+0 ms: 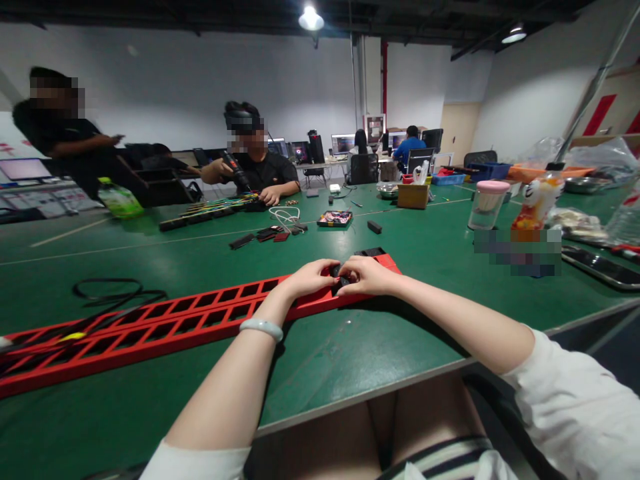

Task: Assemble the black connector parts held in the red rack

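Note:
A long red frame (165, 323) with rows of rectangular openings lies across the green table (350, 347), running from the left edge to the middle. My left hand (307, 278) and my right hand (365, 275) meet over its right end, fingers pinched together on a small black part (339, 277) seated in the frame. Most of that part is hidden by my fingers. A pale bangle (261, 327) sits on my left wrist.
Black cables (117, 293) lie left of the frame. Loose black pieces (270, 235), a white cord (286, 217) and a small tray (335, 218) sit mid-table. A person across the table holds a power screwdriver (234, 170). Cup (486, 204), bottle and bags crowd the right side.

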Demonstrator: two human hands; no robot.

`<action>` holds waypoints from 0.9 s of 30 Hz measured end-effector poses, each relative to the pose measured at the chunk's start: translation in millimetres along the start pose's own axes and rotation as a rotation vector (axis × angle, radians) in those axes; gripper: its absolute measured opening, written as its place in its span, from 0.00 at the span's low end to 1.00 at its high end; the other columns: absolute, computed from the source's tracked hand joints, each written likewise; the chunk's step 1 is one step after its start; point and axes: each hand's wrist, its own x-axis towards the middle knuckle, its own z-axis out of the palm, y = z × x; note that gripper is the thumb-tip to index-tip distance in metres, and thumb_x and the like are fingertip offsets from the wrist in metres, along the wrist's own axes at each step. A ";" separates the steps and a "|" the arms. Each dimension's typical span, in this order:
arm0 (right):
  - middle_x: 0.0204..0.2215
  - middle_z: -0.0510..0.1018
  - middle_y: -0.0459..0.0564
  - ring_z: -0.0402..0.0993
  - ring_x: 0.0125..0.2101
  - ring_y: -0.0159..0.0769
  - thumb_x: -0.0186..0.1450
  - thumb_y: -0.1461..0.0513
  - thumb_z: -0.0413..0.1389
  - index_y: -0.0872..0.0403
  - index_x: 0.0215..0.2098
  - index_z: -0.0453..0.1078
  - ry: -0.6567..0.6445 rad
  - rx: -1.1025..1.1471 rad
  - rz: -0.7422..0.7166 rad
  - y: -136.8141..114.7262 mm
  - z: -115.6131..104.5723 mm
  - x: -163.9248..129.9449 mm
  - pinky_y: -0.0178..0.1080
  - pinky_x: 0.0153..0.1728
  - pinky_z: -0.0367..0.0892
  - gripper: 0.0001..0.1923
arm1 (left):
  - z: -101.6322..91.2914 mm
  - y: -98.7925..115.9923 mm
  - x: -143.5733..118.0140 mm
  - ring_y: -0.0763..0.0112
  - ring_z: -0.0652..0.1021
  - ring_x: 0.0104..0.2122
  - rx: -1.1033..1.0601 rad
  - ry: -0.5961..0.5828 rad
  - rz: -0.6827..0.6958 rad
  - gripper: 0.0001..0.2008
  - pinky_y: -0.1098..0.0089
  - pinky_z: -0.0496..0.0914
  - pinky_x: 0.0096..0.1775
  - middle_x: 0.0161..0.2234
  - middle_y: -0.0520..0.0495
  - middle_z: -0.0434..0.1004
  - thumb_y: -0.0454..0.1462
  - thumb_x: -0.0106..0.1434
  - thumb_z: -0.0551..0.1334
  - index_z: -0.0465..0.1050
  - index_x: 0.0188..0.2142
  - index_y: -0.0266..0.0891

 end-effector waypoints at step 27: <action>0.26 0.68 0.45 0.60 0.25 0.28 0.46 0.51 0.61 0.58 0.31 0.68 -0.024 0.001 0.152 -9.0 1.1 4.2 0.30 0.24 0.53 0.21 | -5.0 5.8 2.0 0.62 0.69 0.46 -0.053 -0.093 0.022 0.24 0.67 0.61 0.48 0.48 0.46 0.68 0.36 0.49 0.54 0.65 0.48 0.35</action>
